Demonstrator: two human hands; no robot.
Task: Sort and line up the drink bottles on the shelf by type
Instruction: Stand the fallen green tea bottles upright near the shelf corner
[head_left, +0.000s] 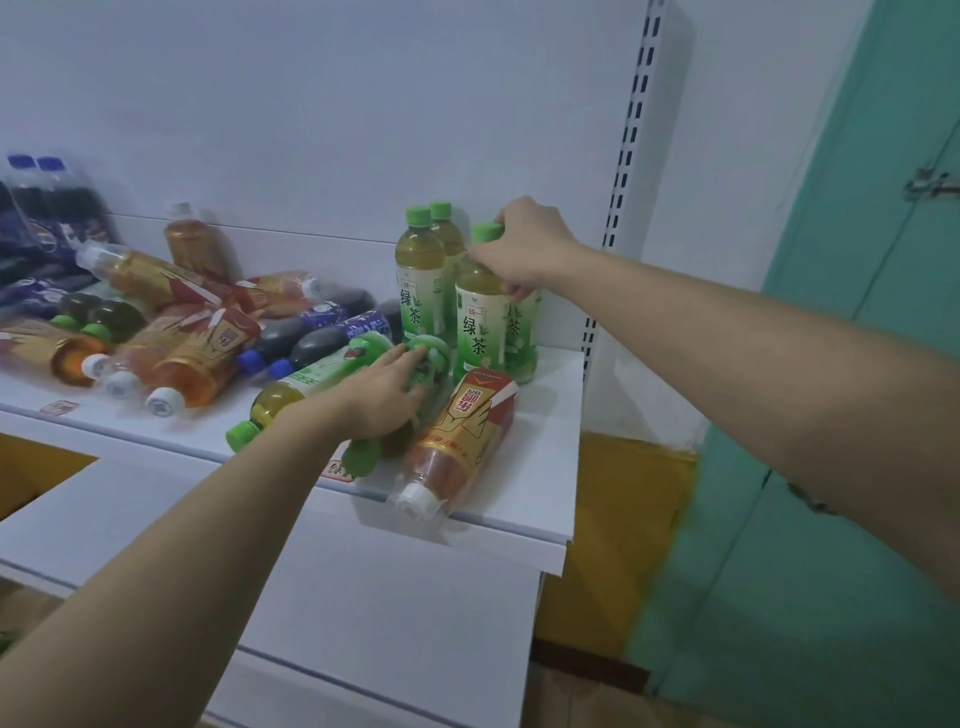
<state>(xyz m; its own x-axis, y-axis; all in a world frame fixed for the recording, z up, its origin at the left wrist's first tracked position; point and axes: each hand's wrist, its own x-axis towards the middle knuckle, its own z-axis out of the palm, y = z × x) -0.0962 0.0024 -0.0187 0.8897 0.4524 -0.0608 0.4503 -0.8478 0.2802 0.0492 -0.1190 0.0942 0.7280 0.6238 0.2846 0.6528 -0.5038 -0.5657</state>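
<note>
— Right hand is up at the back of the shelf, closed round the neck of a standing green tea bottle, fingers just under its cap. That bottle is upright, touching the other standing green teas to the hand's left.

— And the left hand?

— Lower and nearer us, palm down, fingers curled over a lying green tea bottle. A loose hold as far as I can see; I can't tell whether it is really gripped or only pressed.

— Which way does that one lie?

— That's the whole matter. Its long axis runs slantwise: green cap toward the person and off to the hand's left, base pointing away toward the upright group. So the base is the end nearest the row, just beyond the fingertips.

— So it needs tipping up.

— I'd judge so: swing the cap end up and over, base staying down, and it lands just beside the bottle the right hand steadies. The left hand is plainly the nearer one for it.

— Anything in the way?

— A red-labelled tea bottle lies just to the right of the left hand, cap over the shelf's front edge. A careless swing could nudge it off. Further left sits the mixed pile of red teas and dark cola bottles, unsorted.
</note>
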